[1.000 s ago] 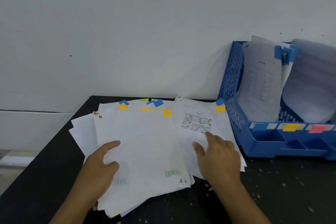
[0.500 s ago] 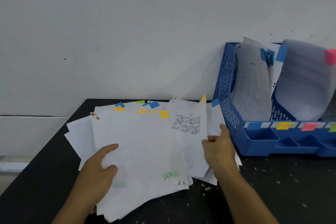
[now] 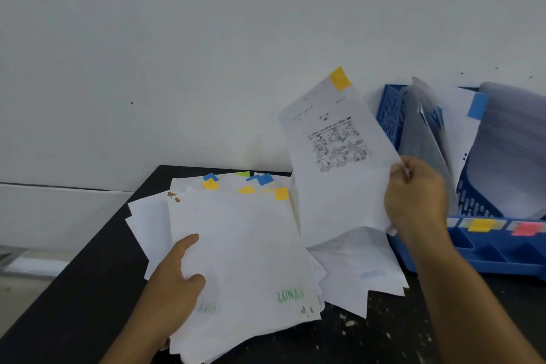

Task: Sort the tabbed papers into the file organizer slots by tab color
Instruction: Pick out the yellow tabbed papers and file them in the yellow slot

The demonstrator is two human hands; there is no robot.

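We are only partway done. Our right hand (image 3: 416, 201) pinches a sheet (image 3: 339, 156) with a yellow tab (image 3: 340, 78) and holds it up, just left of the blue organizer (image 3: 390, 115). A few papers already stand in its slots. Our left hand (image 3: 174, 281) holds down the big pile (image 3: 245, 245) on the table (image 3: 88, 275). Lots of blue, yellow and green tabs wait there.
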